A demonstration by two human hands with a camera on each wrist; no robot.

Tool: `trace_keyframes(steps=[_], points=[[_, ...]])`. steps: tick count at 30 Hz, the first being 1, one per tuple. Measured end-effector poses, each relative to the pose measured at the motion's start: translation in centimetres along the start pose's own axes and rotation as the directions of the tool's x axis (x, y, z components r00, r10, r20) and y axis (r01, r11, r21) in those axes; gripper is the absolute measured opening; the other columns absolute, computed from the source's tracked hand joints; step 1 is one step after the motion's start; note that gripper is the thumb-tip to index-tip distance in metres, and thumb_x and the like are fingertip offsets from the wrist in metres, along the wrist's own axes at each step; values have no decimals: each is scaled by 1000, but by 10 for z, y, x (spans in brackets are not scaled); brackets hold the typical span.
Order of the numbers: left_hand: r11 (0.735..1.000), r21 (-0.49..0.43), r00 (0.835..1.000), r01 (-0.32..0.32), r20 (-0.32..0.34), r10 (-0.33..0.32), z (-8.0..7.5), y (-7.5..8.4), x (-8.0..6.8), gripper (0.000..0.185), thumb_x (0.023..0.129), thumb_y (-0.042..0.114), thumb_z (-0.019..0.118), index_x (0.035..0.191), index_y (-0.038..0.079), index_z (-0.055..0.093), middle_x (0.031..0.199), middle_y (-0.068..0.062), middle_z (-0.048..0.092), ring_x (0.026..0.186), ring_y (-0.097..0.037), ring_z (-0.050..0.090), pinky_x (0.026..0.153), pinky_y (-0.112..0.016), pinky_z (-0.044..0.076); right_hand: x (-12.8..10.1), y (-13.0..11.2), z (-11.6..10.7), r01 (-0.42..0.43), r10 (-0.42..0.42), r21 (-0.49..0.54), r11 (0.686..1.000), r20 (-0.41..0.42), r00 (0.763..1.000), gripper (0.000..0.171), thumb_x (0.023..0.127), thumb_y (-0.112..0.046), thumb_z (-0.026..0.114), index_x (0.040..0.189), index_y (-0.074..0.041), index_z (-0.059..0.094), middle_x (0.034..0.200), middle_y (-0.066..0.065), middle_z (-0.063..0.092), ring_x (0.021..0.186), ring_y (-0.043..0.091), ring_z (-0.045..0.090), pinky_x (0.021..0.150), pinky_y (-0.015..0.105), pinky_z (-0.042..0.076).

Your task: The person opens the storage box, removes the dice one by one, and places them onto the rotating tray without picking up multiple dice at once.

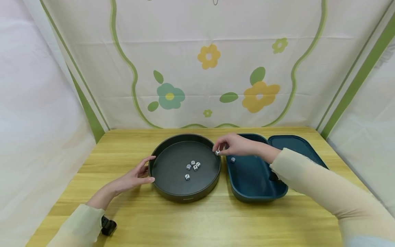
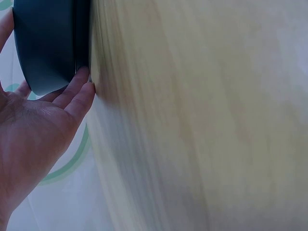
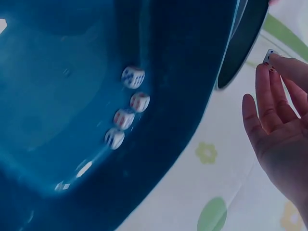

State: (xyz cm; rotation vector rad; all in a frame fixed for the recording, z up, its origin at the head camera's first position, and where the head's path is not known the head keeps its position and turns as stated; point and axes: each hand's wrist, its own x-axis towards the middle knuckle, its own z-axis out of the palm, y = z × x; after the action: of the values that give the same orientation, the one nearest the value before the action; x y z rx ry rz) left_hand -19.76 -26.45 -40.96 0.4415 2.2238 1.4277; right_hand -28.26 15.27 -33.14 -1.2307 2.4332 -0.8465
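The right hand (image 1: 235, 144) pinches one white die (image 1: 217, 152) just over the round tray's (image 1: 160, 151) right rim. The left hand (image 1: 138, 175), fingers straight, touches its left side. The pinch is tiny (only fingertips), so the die could slip and bounce onto the table (image 1: 129, 219).

- Die (image 1: 217, 152): white with dark pips, small, pinched between the right hand's (image 1: 236, 144) fingertips, held above the right rim of the tray.
- Tray (image 1: 160, 151): round, dark grey, shallow with a raised wall, flat on the table; the left hand (image 1: 135, 176) rests open against its left wall.
- Four dice (image 1: 192, 168): white, loose on the tray floor near its centre, three close together, one slightly nearer the viewer.
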Motion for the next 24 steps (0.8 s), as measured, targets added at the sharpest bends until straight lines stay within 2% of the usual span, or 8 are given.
trace_keyframes(steps=[12, 18, 24], points=[[1000, -1, 1000, 5, 3, -5, 3, 4, 3, 81, 98, 23, 61, 156, 23, 6, 156, -30, 3, 141, -49, 9, 107, -64, 19, 44, -12, 44, 48, -49, 14, 999, 117, 992, 17, 90, -2, 68, 107, -5, 71, 100, -1, 67, 87, 8, 60, 78, 23, 50], [1000, -8, 1000, 5, 5, -5, 3, 5, 4, 81, 98, 22, 62, 156, 21, 6, 157, -29, 3, 141, -49, 9, 107, -64, 19, 57, -17, 60, 59, -59, 4, 998, 164, 985, 16, 91, -4, 67, 106, -8, 72, 100, -4, 67, 88, 7, 61, 78, 22, 50], [1000, -5, 1000, 11, -3, -11, 3, 4, 3, 81, 97, 23, 62, 156, 21, 7, 157, -28, 3, 141, -49, 9, 107, -64, 19, 63, -17, 69, 62, -60, -7, 998, 174, 983, 16, 89, -2, 69, 104, -8, 72, 99, -4, 68, 87, 6, 61, 76, 22, 49]])
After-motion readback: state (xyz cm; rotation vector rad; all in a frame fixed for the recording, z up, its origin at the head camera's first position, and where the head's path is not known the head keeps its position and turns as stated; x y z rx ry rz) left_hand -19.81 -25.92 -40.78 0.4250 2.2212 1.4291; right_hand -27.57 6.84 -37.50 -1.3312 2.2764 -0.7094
